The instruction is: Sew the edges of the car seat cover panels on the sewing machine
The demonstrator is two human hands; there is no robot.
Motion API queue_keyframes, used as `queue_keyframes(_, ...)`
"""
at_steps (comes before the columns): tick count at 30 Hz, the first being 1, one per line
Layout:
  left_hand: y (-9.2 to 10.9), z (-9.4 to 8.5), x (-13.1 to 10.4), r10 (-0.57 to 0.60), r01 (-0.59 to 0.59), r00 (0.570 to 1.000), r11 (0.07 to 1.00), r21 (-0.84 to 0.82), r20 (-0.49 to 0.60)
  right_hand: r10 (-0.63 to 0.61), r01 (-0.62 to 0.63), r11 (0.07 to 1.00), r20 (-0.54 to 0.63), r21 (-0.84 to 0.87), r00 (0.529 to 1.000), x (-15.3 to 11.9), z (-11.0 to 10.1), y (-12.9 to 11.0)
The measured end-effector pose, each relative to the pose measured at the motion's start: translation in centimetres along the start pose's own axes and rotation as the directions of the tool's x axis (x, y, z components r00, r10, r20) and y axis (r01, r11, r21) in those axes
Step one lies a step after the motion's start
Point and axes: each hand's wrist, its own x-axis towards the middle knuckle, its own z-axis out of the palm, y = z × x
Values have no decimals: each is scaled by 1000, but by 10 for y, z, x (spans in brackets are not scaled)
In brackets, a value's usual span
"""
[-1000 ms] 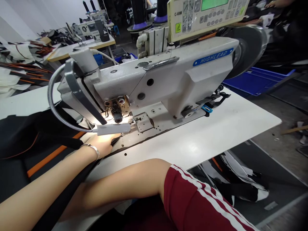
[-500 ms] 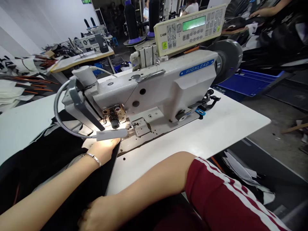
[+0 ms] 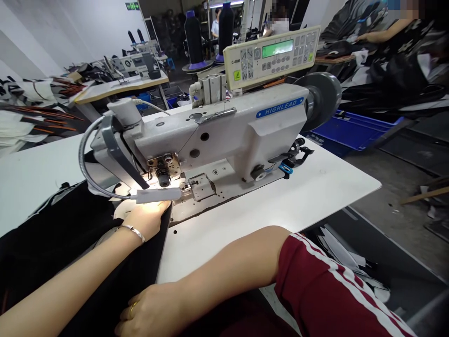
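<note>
- Shining hard from the small lamp [image 3: 158,195] on the sewing machine [image 3: 217,135], bleaching the left hand [image 3: 145,220] near the fingers.
- Reflecting softly off the white surface [image 3: 280,206]; glaring on the green display [image 3: 278,48].
- Losing folds in the black fabric [image 3: 38,234] to darkness.
- Dimming toward the back, despite a tube light [image 3: 235,4].
- Stretching the sleeve [image 3: 336,281] toward the edge.
- Softening distant detail; breaking into pixel blocks over background heads [image 3: 278,16].
</note>
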Motion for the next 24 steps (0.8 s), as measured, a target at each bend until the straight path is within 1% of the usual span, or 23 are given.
queue_keyframes(5,3,6,-1,5,-2,997,999,42,-74,-32,31,999,82,17,996,2,-7,3)
queue_keyframes(7,3,8,-1,2,1,997,999,40,-82,-39,36,999,107,26,994,3,-9,4)
queue_keyframes(12,6,2,-2,-50,51,998,997,53,-29,-23,21,999,103,24,994,5,-7,5)
queue_keyframes(16,9,-2,-4,-55,55,998,998,23,6,-38,28,997,143,67,989,6,-5,7)
queue_keyframes(18,9,1,-4,-37,38,999,998,43,-26,-39,26,997,167,79,985,7,-6,7)
queue_keyframes(21,10,9,-5,-13,24,992,996,90,-124,-40,23,995,195,92,980,7,-9,8)
queue_keyframes(24,11,16,-6,38,-1,971,988,157,-234,-22,7,996,171,90,985,6,-13,8)
